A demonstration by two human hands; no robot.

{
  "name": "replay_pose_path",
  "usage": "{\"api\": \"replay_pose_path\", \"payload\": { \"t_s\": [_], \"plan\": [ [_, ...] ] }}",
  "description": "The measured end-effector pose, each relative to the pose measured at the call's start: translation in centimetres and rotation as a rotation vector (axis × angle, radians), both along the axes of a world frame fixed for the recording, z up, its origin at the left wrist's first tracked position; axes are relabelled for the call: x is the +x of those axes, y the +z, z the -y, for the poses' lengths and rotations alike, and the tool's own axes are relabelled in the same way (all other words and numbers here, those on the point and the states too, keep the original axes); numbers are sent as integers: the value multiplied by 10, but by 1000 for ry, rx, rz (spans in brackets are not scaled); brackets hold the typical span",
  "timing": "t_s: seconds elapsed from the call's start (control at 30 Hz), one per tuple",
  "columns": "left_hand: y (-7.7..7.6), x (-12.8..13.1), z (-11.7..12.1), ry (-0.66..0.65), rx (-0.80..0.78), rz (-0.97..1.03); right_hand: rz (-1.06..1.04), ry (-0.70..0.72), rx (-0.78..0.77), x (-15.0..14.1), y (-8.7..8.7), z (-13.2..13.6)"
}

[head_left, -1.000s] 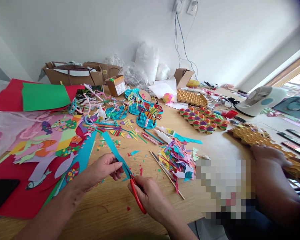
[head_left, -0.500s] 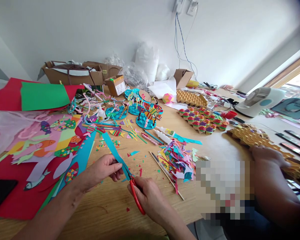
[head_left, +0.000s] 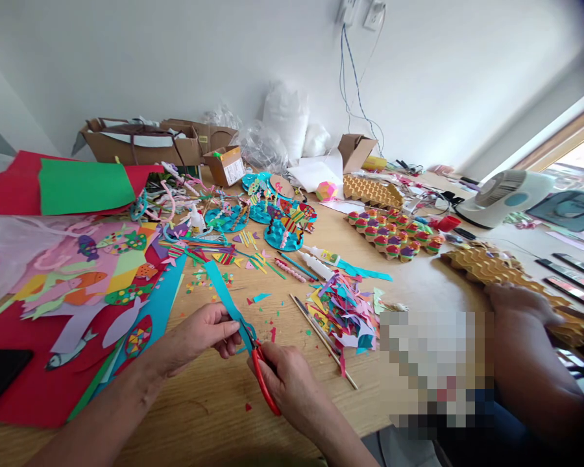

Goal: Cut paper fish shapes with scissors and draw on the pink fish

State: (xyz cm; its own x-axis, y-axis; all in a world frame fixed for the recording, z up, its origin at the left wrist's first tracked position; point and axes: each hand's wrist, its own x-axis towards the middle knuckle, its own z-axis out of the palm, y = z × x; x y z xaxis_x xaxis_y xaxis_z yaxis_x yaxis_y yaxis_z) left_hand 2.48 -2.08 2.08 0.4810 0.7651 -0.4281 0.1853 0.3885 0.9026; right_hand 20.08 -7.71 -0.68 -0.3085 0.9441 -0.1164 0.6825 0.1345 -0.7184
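Observation:
A blue paper strip [head_left: 222,290] is pinched between the thumb and fingers of my left hand [head_left: 217,329], its far end sticking out over the table. My right hand [head_left: 292,379] is closed round the red handles of a pair of scissors [head_left: 261,376]. The scissor blades lie along the near end of the strip, close to my left fingertips. Part of the blades is hidden by the paper. Beyond my hands, small paper scraps are scattered on the wood, with a small blue scrap [head_left: 261,298] among them.
At left lie coloured sheets with fish cut-outs [head_left: 85,280]. A pile of paper shreds [head_left: 349,311] and a thin brush [head_left: 324,340] are to the right. Further back stand blue decorated discs [head_left: 283,235] and painted egg cartons [head_left: 394,233]. Another person's arm [head_left: 525,324] rests at the right.
The blue strip has turned slightly, its far end shifting a little to the right. The scissors have moved slightly along its near end. Both hands keep their hold.

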Motion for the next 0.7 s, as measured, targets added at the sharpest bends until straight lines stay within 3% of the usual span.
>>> {"api": "replay_pose_path", "payload": {
  "t_s": [0.37, 0.7],
  "plan": [
    [0, -3, -1, 94, 45, -8, 2, 0, 0, 1, -1, 0],
    [-4, -2, -1, -7, 47, 30, -46, -6, -47, -1, 3, -1]
  ]
}}
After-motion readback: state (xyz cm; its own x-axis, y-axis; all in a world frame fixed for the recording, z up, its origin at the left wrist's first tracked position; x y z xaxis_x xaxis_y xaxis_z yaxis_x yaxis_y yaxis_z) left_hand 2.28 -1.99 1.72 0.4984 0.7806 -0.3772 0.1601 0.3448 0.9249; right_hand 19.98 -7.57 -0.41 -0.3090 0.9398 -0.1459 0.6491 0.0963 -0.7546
